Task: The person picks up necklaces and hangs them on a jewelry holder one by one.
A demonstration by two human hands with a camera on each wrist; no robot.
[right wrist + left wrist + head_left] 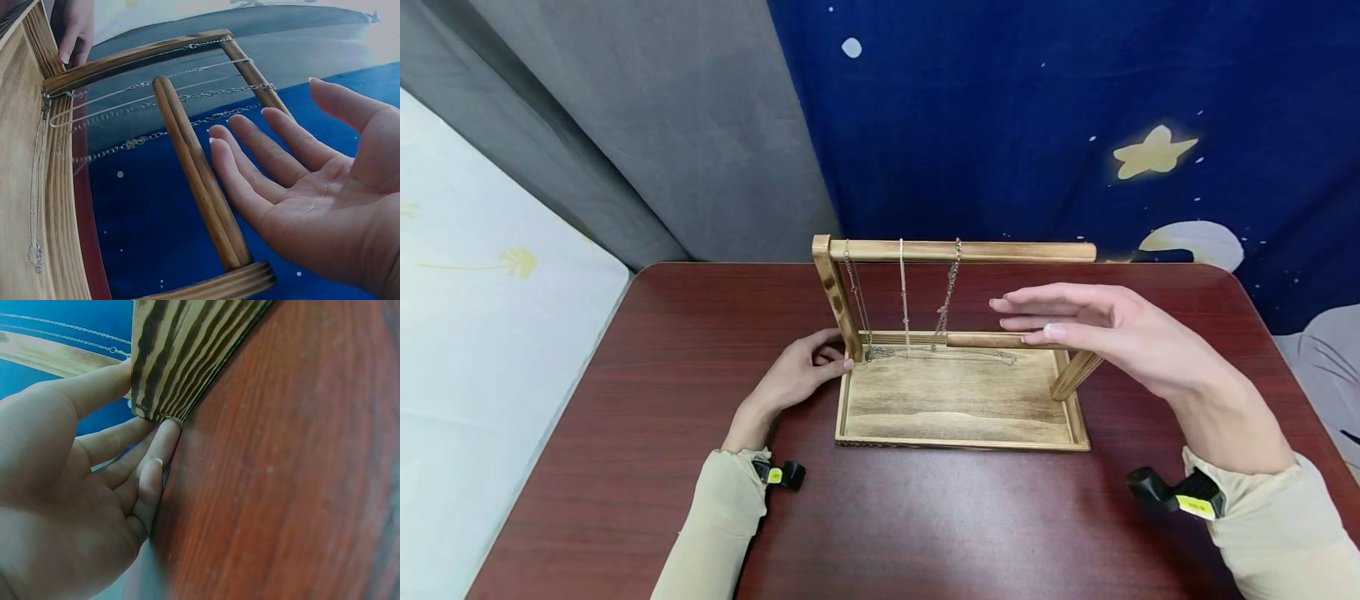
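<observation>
A wooden jewelry stand (955, 400) with a shallow tray base stands in front of me. My left hand (797, 369) grips its back left corner, thumb in front and fingers behind, as the left wrist view also shows. My right hand (1120, 329) is held near the lower bar (981, 341) on the right, fingers extended, holding nothing. From the upper bar (1030, 251) hang a thin chain necklace (853, 287) by the left post, a pale necklace (903, 287) and a thicker chain necklace (952, 283). A fine chain (37, 250) lies along the tray's back edge.
The stand sits on a dark red wooden table (947, 525). Behind the table hang a grey curtain (700, 125) and a blue curtain (970, 125) with stars. A white cloth (467, 317) lies to the left. Each wrist wears a black camera (1172, 496).
</observation>
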